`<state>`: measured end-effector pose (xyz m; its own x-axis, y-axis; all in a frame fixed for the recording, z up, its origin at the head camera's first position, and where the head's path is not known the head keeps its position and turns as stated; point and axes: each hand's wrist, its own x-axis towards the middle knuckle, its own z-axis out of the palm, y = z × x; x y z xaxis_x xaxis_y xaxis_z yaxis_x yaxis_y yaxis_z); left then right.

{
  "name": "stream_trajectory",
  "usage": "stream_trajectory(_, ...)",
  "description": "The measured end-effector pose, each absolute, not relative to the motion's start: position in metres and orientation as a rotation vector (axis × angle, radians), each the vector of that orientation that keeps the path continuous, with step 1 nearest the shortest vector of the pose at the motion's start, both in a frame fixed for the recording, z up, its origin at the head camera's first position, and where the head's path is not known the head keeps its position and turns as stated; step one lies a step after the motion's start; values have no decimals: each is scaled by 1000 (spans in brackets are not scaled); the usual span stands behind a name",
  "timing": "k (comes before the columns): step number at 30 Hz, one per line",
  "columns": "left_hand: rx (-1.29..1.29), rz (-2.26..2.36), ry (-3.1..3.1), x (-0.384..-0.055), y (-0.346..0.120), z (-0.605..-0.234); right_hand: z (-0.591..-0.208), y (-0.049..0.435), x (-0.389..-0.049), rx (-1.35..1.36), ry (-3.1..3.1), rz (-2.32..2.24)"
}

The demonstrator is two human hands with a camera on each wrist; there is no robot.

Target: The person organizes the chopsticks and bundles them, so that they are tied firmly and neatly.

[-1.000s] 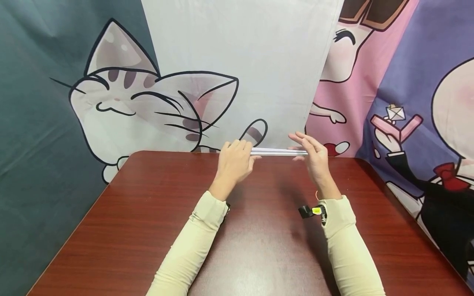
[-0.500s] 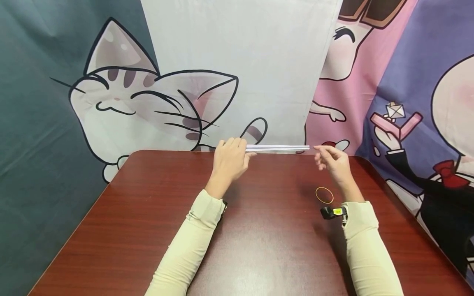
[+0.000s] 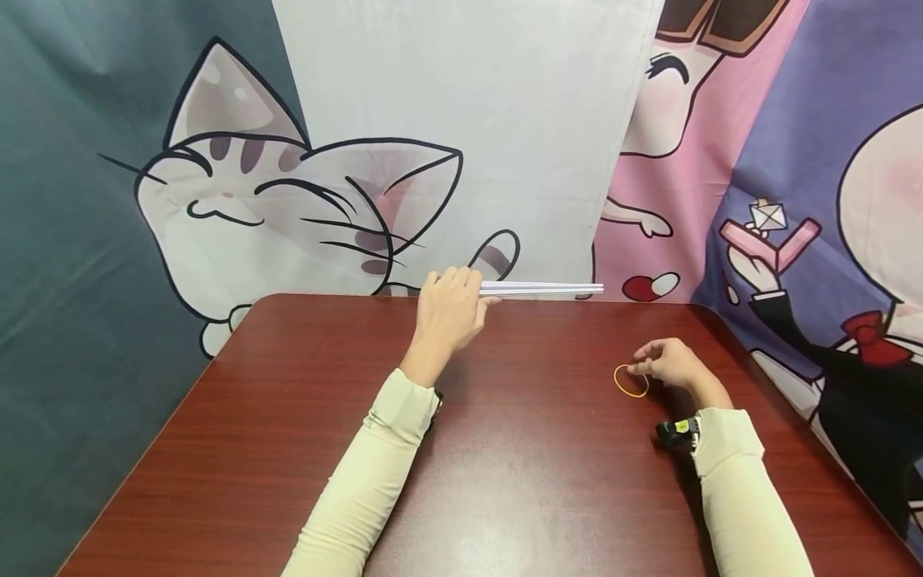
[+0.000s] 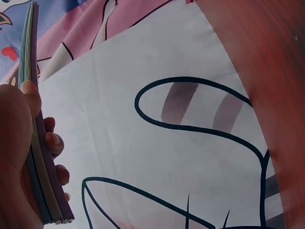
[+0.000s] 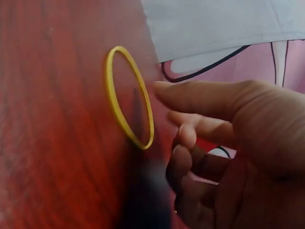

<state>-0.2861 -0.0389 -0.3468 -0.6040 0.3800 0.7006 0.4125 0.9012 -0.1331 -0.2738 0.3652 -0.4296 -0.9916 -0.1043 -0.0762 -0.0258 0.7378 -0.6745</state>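
My left hand (image 3: pixel 449 312) grips a bundle of slender, tapered chopsticks (image 3: pixel 541 288), held level above the table's far edge, thin ends pointing right. In the left wrist view the chopsticks (image 4: pixel 50 191) show teal, beige and purple sides; the thumb lies along one side and fingertips curl round the other. A yellow rubber band (image 3: pixel 615 379) lies flat on the table at right. My right hand (image 3: pixel 674 365) hovers right beside it, fingers loosely bent. In the right wrist view a small gap separates the foremost fingertip from the rubber band (image 5: pixel 111 90).
The reddish-brown wooden table (image 3: pixel 288 425) has rounded far corners. A cloth backdrop (image 3: pixel 476 96) printed with cartoon figures hangs directly behind its far edge. A small black device (image 3: pixel 676 433) is strapped at the right wrist.
My right hand has left the chopsticks' thin ends and come right and down to the rubber band, which it covered at first. The left hand shifted slightly left, still holding the chopsticks.
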Motion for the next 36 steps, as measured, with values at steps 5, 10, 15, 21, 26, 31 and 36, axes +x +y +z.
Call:
stream_trajectory(5, -556, -44, -2282, -287, -40, -347, -437, 367, -271, -152, 2803, -1031)
stream_trajectory(10, -550, -38, -2279, -287, -40, -347, -436, 366, -270, -295, 2806, -1013)
stream_trajectory(15, -563, -40, -2300, -287, -39, -348, -429, 360, -271, -294, 2636, -1409)
stream_trajectory(21, -560, -39, -2319, -285, -41, -349, -413, 350, -269, -255, 1960, -2201)
stream_trajectory(26, -561, -29, -2330, -285, -43, -349, -396, 336, -268, -383, 1717, -2475)
stream_trajectory(31, -571, -31, -2316, -286, -44, -349, -378, 315, -264, -455, 1642, -2619)
stream_trajectory(36, -577, -42, -2281, -287, -45, -350, -359, 288, -257, -654, 1820, -2618)
